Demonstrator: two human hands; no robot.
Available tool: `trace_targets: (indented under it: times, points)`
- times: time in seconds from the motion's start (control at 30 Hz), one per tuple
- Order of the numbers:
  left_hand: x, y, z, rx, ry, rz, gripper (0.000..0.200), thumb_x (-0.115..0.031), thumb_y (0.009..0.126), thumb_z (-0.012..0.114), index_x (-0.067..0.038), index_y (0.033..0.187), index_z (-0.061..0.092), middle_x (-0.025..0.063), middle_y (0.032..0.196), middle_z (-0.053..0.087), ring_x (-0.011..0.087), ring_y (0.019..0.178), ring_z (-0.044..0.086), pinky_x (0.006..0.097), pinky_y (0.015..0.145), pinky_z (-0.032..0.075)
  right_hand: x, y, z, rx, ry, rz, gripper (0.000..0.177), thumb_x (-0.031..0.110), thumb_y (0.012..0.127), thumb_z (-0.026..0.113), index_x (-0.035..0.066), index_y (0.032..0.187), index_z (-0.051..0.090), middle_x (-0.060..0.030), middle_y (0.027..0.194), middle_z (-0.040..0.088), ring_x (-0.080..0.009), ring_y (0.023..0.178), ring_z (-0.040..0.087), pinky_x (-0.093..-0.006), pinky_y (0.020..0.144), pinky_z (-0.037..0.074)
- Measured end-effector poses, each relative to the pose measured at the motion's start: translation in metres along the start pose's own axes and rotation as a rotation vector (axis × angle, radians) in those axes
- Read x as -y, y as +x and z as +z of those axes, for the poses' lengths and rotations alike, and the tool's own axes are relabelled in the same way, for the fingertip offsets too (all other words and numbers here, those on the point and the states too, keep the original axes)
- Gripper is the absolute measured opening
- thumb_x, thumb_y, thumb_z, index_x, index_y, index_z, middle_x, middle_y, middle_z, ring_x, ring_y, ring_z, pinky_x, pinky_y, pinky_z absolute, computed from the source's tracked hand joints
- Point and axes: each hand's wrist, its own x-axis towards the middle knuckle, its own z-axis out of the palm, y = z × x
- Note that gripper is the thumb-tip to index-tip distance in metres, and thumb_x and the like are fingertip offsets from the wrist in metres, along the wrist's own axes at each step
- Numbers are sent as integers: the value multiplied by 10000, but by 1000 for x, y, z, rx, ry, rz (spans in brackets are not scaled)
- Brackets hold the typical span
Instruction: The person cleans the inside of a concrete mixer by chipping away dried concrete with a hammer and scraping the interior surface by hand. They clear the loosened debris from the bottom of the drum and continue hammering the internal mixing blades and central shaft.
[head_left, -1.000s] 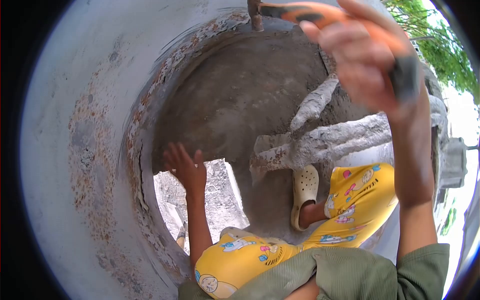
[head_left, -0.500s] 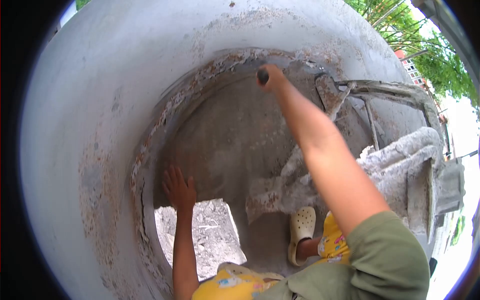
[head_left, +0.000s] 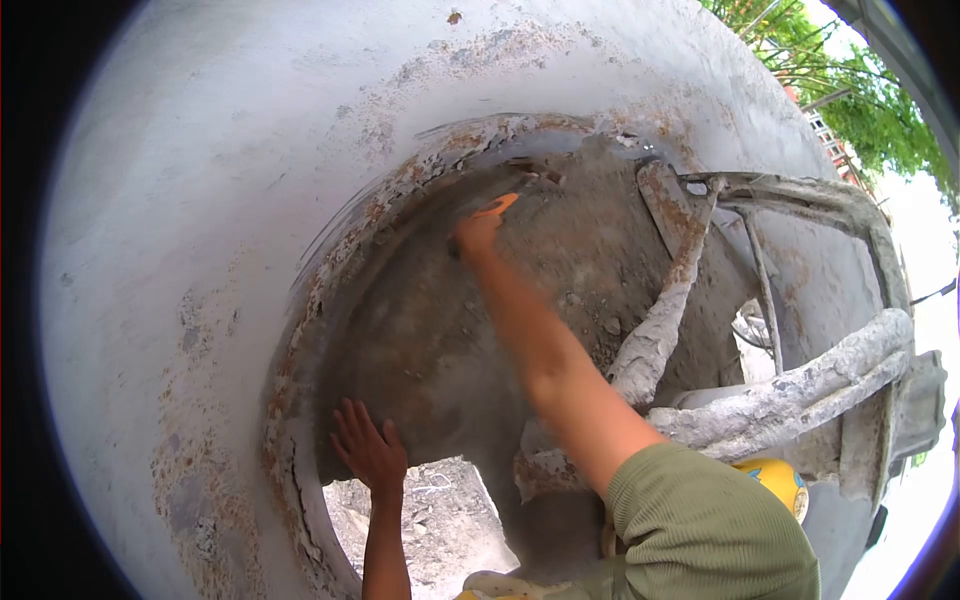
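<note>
My left hand (head_left: 370, 443) lies with its fingers spread on the dusty grey floor of a round pit or drum (head_left: 420, 340), just above a square opening (head_left: 430, 520) that shows rubble. Farther up, my right hand (head_left: 476, 232) is closed around a tool with an orange part (head_left: 497, 206) and a dark end; most of the tool is hidden or blurred. It is close to the floor, below the curved, flaking rim (head_left: 385, 195). Loose dust and crumbs lie to the right of my right arm.
Cement-crusted metal arms (head_left: 790, 400) and a bent bar frame (head_left: 800, 190) stand at the right. A pale, curved wall (head_left: 180, 230) rises around the left and top. Green foliage (head_left: 870, 120) shows at the upper right.
My right hand has moved down and left from the upper rim, and the orange part now shows. My left hand stays spread near the opening. The camera view has shifted slightly.
</note>
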Motion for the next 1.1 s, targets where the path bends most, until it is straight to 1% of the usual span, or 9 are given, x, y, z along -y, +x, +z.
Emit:
trace_targets:
  times: [0.1, 0.13, 0.27, 0.37, 0.53, 0.77, 0.9, 1.0, 1.1]
  points:
    - [0, -1, 1, -19, -4, -1, 528, -293, 816, 468, -35, 1258, 342, 106, 1355, 276, 283, 1254, 243, 472, 993, 186, -49, -36, 37, 152, 218, 0, 459, 92, 787, 483, -40, 1154, 241, -226, 998, 493, -267, 752, 573, -359, 646, 468]
    - [1, -1, 3, -33, -10, 7, 525, -289, 816, 469, -32, 1256, 343, 108, 1353, 279, 283, 1254, 242, 470, 993, 186, -22, -95, 25, 194, 175, 85, 527, 159, 802, 497, -29, 1197, 204, -231, 970, 521, -286, 804, 576, -364, 725, 448]
    - [-2, -2, -1, -16, -67, -22, 506, -258, 818, 476, -25, 1247, 347, 116, 1340, 294, 280, 1255, 234, 459, 1000, 174, -33, -208, 0, 369, 110, 40, 499, 99, 779, 504, -5, 1193, 245, -194, 878, 536, -248, 557, 564, -341, 500, 464]
    - [6, -5, 4, -36, -107, -26, 493, -240, 815, 484, -22, 1238, 356, 121, 1331, 306, 278, 1253, 234, 449, 1007, 169, -41, -252, -55, 557, 309, -23, 469, 56, 740, 517, -24, 1128, 267, -157, 809, 519, -179, 459, 528, -279, 416, 443]
    - [7, -7, 3, -45, -82, -23, 477, -223, 818, 483, -14, 1229, 361, 121, 1333, 302, 280, 1249, 242, 443, 1001, 189, -20, -190, -38, 185, 395, -184, 410, 54, 754, 501, -37, 1092, 287, -146, 764, 502, -179, 438, 518, -282, 403, 440]
    - [-1, 2, -7, -64, -133, -32, 473, -209, 810, 488, -19, 1225, 364, 121, 1329, 305, 290, 1245, 246, 456, 1002, 180, 38, 16, -34, -2, 512, 90, 429, 26, 743, 501, -91, 1064, 242, -236, 935, 511, -261, 690, 599, -304, 523, 523]
    - [0, 2, -3, 0, -111, -58, 465, -213, 814, 478, -21, 1222, 365, 121, 1323, 313, 294, 1246, 241, 472, 996, 176, 29, 1, -25, 50, 16, 33, 441, 32, 731, 515, -73, 1055, 234, -263, 986, 505, -311, 807, 591, -331, 621, 520]
    - [-1, 2, -2, 28, -67, -57, 464, -218, 816, 477, -20, 1221, 364, 119, 1320, 317, 288, 1247, 244, 476, 991, 183, 2, -9, -2, -46, -137, -79, 462, 57, 720, 545, -83, 1070, 278, -189, 930, 548, -267, 741, 600, -320, 581, 514]
    - [-3, 1, 0, -18, -60, -41, 455, -220, 821, 473, -17, 1215, 370, 115, 1317, 322, 286, 1246, 248, 474, 988, 190, 4, -16, -2, 36, -97, -53, 488, 62, 707, 555, -76, 1069, 259, -205, 942, 536, -295, 741, 598, -349, 605, 511]
